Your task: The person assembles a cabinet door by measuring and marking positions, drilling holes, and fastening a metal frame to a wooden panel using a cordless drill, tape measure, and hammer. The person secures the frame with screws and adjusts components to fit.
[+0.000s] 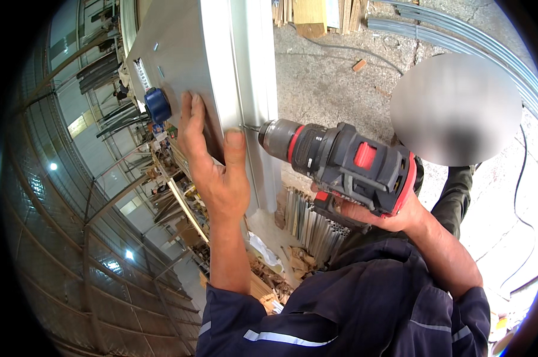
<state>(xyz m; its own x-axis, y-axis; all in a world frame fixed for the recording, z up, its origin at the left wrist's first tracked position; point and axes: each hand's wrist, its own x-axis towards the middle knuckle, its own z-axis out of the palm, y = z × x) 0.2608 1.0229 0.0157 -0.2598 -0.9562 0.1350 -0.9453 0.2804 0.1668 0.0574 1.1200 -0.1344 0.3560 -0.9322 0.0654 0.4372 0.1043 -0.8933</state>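
Landmark: the grey panel [177, 47], sides as the worker had them. Far left of the panel: roof beams [85, 262] with lamps [129, 254] lit, then cluttered racks [111, 113], well apart from it. By the panel's left edge, against its face, sat a blue tape measure [158, 106] with some blade [141, 74] out; probably parked there for reach. Couldn't tell what held it up.

Next, left hand [217, 175]: bare, on the panel, thumb and fingers apart, clamped on nothing. Long fingers lay along the grey face, thumb by the corner of the white edge strip [260, 77]. Read as a brace, likely steadying the panel near the bit. Thumb just beside the bit: some risk if it skidded, I'd judge.

At the panel's right edge: thin drill bit [251, 127], tip seemingly meeting the white strip. Just right of the panel, the drill [352, 160], black with red trim, chuck toward the panel, presumably so push and bit lined up. Right hand [391, 221] was clamped around its handle; fingers partly hidden, trigger finger couldn't be told.

Farther right of the panel: long metal tubes [453, 25] on the floor, then a dark cable [524, 196], likely laid aside.
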